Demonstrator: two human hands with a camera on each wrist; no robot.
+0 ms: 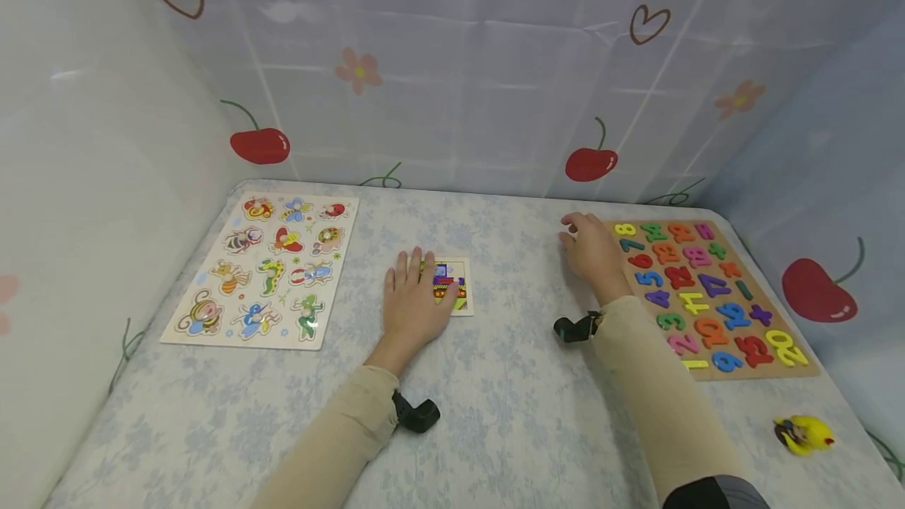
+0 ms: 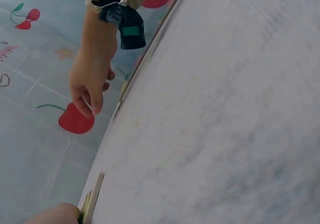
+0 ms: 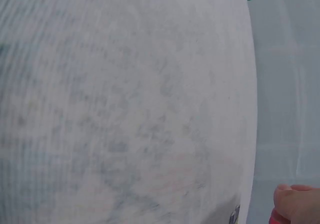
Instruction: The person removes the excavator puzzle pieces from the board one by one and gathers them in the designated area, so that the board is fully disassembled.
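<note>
My left hand lies palm down with its fingers straight over a small square picture puzzle in the middle of the table. It covers the puzzle's left part; a purple and yellow vehicle shows on the right. In the left wrist view only part of that hand appears, at the puzzle's raised edge. My right hand hovers beside the far left corner of a number board, fingers loosely bent and nothing visible between them. The right wrist view catches the thumb side of this hand.
A white insect puzzle board lies on the left of the patterned tablecloth. At the right front sits a small yellow toy duck. A printed curtain rises along the table's back and sides.
</note>
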